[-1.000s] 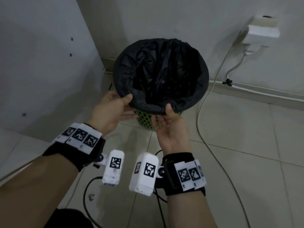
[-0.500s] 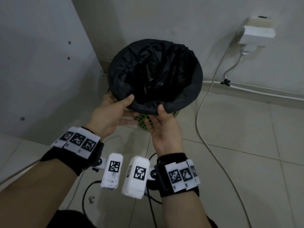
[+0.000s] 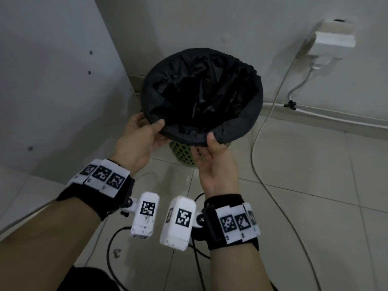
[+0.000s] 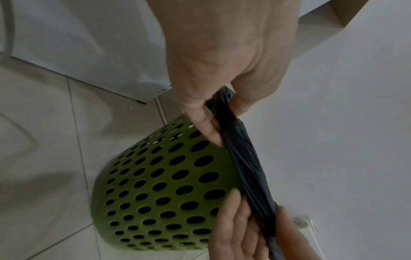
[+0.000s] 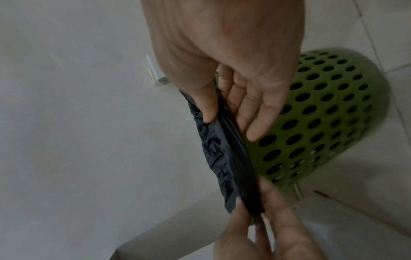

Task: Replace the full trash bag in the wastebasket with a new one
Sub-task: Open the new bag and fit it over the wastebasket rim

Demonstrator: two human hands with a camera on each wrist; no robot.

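A green perforated wastebasket (image 3: 183,152) (image 4: 155,184) (image 5: 322,109) stands on the tiled floor in a corner. A black trash bag (image 3: 201,97) (image 4: 242,161) (image 5: 220,158) lines it, its edge folded over the rim. My left hand (image 3: 144,131) (image 4: 220,109) pinches the folded bag edge at the near left of the rim, thumb on top. My right hand (image 3: 212,148) (image 5: 224,112) pinches the near edge a little to the right, thumb on the rim and fingers under the fold against the basket wall. The bag's inside looks dark and crumpled.
A white cabinet panel (image 3: 52,80) stands close on the left, the wall (image 3: 210,22) just behind the basket. A white socket box (image 3: 333,38) hangs on the wall at right, its cable (image 3: 258,131) running down across the floor. Black cables (image 3: 113,244) lie near my wrists.
Both hands have stayed on the near rim of the bag. The right thumb has slid slightly right along the fold, and the view has shifted a little.
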